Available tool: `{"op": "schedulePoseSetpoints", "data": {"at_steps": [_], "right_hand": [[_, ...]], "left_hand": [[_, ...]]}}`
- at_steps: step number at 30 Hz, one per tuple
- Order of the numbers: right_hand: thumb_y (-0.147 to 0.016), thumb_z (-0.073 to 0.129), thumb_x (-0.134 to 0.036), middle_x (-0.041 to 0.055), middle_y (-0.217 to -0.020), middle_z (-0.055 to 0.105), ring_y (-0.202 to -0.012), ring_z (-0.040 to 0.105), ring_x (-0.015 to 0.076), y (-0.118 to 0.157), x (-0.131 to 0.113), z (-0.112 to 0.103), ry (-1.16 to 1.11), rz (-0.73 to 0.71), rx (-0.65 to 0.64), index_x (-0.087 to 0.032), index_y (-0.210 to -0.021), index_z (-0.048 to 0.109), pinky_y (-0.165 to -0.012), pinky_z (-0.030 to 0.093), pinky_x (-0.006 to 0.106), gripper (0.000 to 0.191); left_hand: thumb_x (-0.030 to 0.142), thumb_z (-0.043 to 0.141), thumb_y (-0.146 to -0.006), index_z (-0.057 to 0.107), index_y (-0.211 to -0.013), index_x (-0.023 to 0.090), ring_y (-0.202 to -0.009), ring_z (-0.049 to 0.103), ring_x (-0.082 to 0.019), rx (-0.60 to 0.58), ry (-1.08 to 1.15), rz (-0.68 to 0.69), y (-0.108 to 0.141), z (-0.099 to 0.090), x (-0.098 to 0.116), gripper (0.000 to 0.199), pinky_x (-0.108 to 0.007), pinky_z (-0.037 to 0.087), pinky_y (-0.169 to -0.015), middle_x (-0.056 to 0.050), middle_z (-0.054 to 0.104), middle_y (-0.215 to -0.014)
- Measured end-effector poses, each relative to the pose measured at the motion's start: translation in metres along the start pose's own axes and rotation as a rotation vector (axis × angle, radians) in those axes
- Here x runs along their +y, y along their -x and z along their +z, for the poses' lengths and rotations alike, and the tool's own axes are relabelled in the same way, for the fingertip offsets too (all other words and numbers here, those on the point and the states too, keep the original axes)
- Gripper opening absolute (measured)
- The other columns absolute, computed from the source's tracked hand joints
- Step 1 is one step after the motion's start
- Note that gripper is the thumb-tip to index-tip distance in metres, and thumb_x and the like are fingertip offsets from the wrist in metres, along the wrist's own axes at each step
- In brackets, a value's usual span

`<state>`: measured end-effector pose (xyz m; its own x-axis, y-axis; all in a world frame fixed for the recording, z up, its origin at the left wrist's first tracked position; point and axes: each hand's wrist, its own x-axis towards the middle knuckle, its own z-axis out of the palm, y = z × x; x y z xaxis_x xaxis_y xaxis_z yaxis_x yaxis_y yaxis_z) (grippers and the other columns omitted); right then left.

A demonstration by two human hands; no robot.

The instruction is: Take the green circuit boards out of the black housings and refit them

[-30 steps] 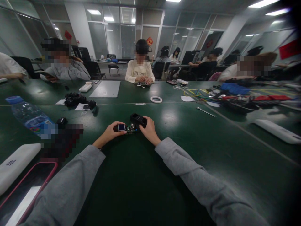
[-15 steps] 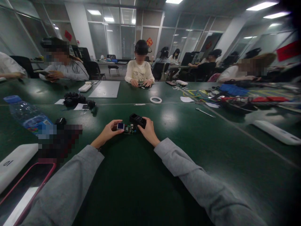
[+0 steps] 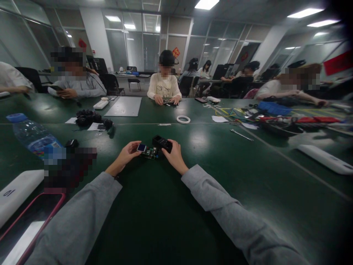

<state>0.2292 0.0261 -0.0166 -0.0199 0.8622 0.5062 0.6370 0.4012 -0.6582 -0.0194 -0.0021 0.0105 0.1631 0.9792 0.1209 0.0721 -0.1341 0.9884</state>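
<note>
Between my hands is a green circuit board [image 3: 150, 152] with a small square screen [image 3: 141, 147] at its left end. My left hand [image 3: 127, 156] grips the board by that screen end, thumb in front and fingers behind. A black plastic case [image 3: 162, 143] is tilted just behind and to the right of the board. Thumb and fingers of my right hand [image 3: 175, 156] are closed round the case's right end. Both items are above the dark green table [image 3: 154, 206], close together; whether they touch is too small to tell.
At the left are a water bottle [image 3: 35, 136], a white power bank [image 3: 19, 193] and a red-framed phone [image 3: 35, 217]. Further back lie black parts [image 3: 91, 118], a white ring [image 3: 183, 119], a wrench [image 3: 242, 135] and tangled cables [image 3: 237, 112]. Across the table sits a person [image 3: 164, 86].
The board's right end has tilted slightly down, and the black case has turned a little, showing more of its inside. The whole view has shifted slightly downward.
</note>
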Motion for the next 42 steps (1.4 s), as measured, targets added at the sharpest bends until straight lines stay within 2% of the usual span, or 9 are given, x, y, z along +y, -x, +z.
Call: {"op": "schedulePoseSetpoints", "data": {"at_steps": [9, 16, 20, 24, 32, 39, 42], "right_hand": [[-0.078, 0.065, -0.025, 0.0126, -0.121, 0.052, -0.111, 0.048, 0.0299, 0.001, 0.002, 0.000, -0.006, 0.003, -0.009, -0.018, -0.122, 0.047, -0.091, 0.045, 0.050, 0.049], [-0.076, 0.067, -0.020, 0.0122, -0.118, 0.055, -0.108, 0.050, 0.0295, 0.000, 0.000, 0.000, 0.017, -0.006, -0.032, -0.016, -0.120, 0.049, -0.092, 0.045, 0.049, 0.048], [-0.077, 0.067, -0.022, 0.0125, -0.114, 0.056, -0.104, 0.052, 0.0282, 0.000, -0.002, -0.001, -0.036, -0.026, 0.013, -0.015, -0.119, 0.049, -0.091, 0.045, 0.047, 0.046], [-0.080, 0.064, -0.025, 0.0121, -0.113, 0.055, -0.103, 0.052, 0.0275, 0.002, -0.008, -0.004, -0.069, -0.096, 0.081, -0.017, -0.121, 0.047, -0.091, 0.046, 0.046, 0.045], [-0.086, 0.061, -0.030, 0.0110, -0.114, 0.052, -0.105, 0.051, 0.0250, 0.007, -0.029, -0.013, -0.140, -0.220, 0.126, -0.018, -0.125, 0.043, -0.091, 0.046, 0.042, 0.045], [-0.086, 0.059, -0.030, 0.0114, -0.116, 0.051, -0.108, 0.050, 0.0257, 0.014, -0.042, -0.017, -0.145, -0.326, 0.044, -0.019, -0.127, 0.041, -0.094, 0.045, 0.043, 0.046], [-0.086, 0.060, -0.030, 0.0112, -0.116, 0.051, -0.108, 0.051, 0.0254, 0.017, -0.046, -0.016, -0.161, -0.330, 0.015, -0.019, -0.127, 0.042, -0.094, 0.046, 0.043, 0.046]], "left_hand": [[0.023, 0.069, -0.073, 0.050, -0.124, 0.017, -0.123, 0.051, -0.023, -0.007, -0.009, 0.013, -0.001, 0.000, -0.002, 0.055, -0.044, 0.035, -0.109, -0.012, 0.055, -0.132], [0.023, 0.068, -0.073, 0.051, -0.123, 0.017, -0.127, 0.049, -0.024, 0.013, -0.004, -0.001, -0.001, 0.002, 0.000, 0.054, -0.045, 0.033, -0.110, -0.013, 0.053, -0.135], [0.024, 0.067, -0.074, 0.052, -0.122, 0.018, -0.127, 0.049, -0.025, 0.003, -0.024, -0.012, 0.001, 0.003, 0.005, 0.051, -0.045, 0.034, -0.110, -0.011, 0.053, -0.137], [0.025, 0.066, -0.075, 0.051, -0.124, 0.018, -0.127, 0.049, -0.025, 0.002, -0.033, 0.006, 0.001, 0.003, 0.005, 0.051, -0.046, 0.035, -0.109, -0.012, 0.053, -0.137], [0.025, 0.068, -0.074, 0.051, -0.123, 0.018, -0.127, 0.048, -0.024, -0.004, 0.018, 0.020, -0.001, 0.000, -0.002, 0.052, -0.045, 0.034, -0.110, -0.012, 0.052, -0.136], [0.026, 0.070, -0.073, 0.051, -0.122, 0.015, -0.119, 0.054, -0.025, 0.016, -0.003, 0.008, -0.001, 0.001, -0.001, 0.054, -0.046, 0.040, -0.104, -0.014, 0.058, -0.128], [0.028, 0.070, -0.073, 0.052, -0.122, 0.016, -0.116, 0.057, -0.024, 0.003, -0.012, 0.017, 0.000, 0.001, 0.000, 0.054, -0.046, 0.040, -0.104, -0.013, 0.059, -0.125]]}}
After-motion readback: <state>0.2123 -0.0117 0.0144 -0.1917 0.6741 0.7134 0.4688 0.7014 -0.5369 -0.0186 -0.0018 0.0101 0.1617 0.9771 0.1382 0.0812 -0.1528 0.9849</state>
